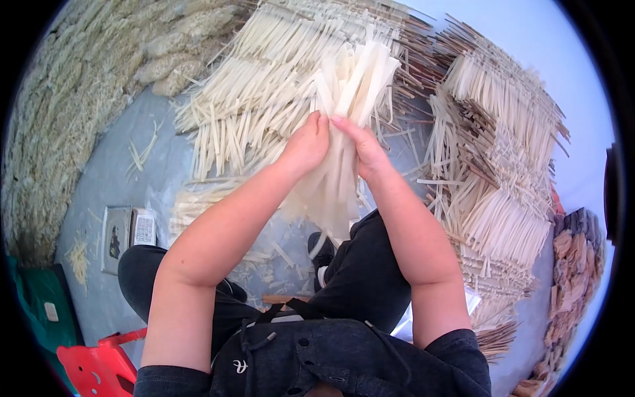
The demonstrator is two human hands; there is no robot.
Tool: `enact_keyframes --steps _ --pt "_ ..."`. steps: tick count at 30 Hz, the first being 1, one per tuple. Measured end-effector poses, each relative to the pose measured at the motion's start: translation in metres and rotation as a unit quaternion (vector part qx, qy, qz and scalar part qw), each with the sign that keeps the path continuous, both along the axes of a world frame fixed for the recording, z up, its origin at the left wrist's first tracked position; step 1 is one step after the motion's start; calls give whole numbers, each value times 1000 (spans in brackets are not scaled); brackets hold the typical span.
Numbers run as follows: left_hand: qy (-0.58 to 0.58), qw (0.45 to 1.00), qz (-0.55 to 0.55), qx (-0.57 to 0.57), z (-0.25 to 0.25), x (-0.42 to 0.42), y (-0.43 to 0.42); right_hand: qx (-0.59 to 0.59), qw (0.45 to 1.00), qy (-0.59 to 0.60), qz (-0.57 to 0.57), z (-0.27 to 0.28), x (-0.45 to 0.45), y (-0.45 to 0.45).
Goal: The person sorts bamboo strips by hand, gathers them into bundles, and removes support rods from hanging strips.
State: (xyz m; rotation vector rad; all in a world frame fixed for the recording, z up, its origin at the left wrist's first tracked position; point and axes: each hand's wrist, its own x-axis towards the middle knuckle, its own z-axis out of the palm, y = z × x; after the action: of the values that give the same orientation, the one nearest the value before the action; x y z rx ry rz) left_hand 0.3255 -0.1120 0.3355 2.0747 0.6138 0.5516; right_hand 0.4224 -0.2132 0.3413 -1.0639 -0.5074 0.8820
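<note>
A loose bundle of long, pale, flat strips [342, 159] is held upright between my two hands, in front of my knees. My left hand [309, 144] is closed round the bundle's left side, and my right hand [362, 147] grips its right side with the thumb lying across the front. Above my hands the strips fan out; below them they hang down towards my shoes. Behind the bundle lies a broad pile of similar pale strips [258, 86] on the grey floor. The fingers behind the bundle are hidden.
More strips with brown ends are stacked at the right [509, 165]. Rough fibrous bundles [59, 119] line the left side. A scale [117, 238] sits on the floor by my left knee, near a red plastic chair [96, 370] and a green bag [43, 304].
</note>
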Motion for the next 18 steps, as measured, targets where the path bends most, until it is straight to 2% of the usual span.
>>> enact_keyframes --steps 2,3,8,12,14,15,17,18 --pt "-34 997 -15 -71 -3 -2 -1 0 1000 9 -4 1 2 -1" --pt "-34 997 -16 -70 -4 -3 -2 2 1000 9 -1 2 3 -2" --pt "-6 995 -87 47 5 -18 -8 42 999 -16 9 2 -1 -5" --pt "-3 989 -126 75 -1 -27 0 29 998 -64 1 11 -8 -9" --pt "-59 982 -167 61 -1 -33 1 25 997 -69 -4 17 -11 -12" --pt "-57 984 -161 57 -1 -37 2 40 997 -61 -24 18 -14 -11" --pt "-39 975 -140 167 11 -55 7 43 998 -40 -24 19 -19 -8" --pt "-26 981 -122 151 13 -67 13 15 998 -51 -16 21 -16 -9"
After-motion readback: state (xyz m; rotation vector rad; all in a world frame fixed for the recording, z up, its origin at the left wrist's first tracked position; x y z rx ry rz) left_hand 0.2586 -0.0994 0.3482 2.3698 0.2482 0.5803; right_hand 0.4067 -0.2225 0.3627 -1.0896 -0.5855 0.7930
